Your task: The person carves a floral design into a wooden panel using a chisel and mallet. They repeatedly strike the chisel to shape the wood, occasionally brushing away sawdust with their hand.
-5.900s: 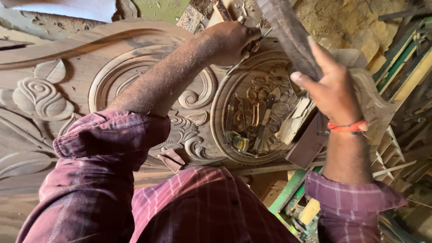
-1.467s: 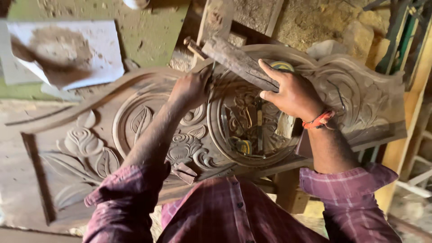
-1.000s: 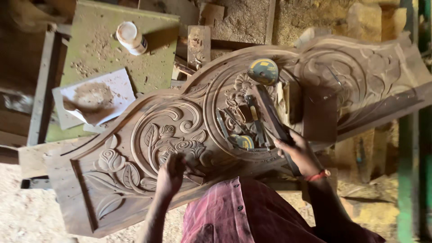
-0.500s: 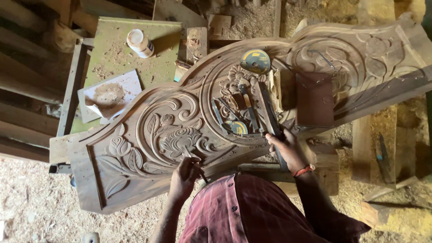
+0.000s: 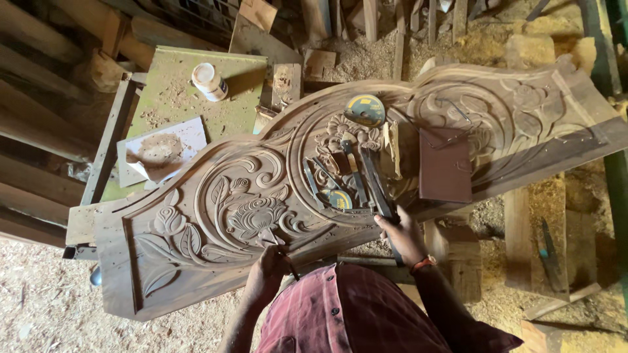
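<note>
The left hand (image 5: pixel 269 260) is closed around a thin chisel (image 5: pixel 285 259) at the near edge of the carved wooden panel (image 5: pixel 196 242), just below its carved flower, while the right hand (image 5: pixel 403 233) grips a dark mallet (image 5: pixel 378 186) lying near the panel's middle.

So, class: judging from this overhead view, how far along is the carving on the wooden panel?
Done: the carved panel already carries deep flowers, leaves and scrolls on both sides. In hand: the left hand holds a small chisel at the lower edge, and the right hand grips a long wooden mallet. Left: probably fine detail near that edge; the tool-covered centre cannot be judged.
</note>
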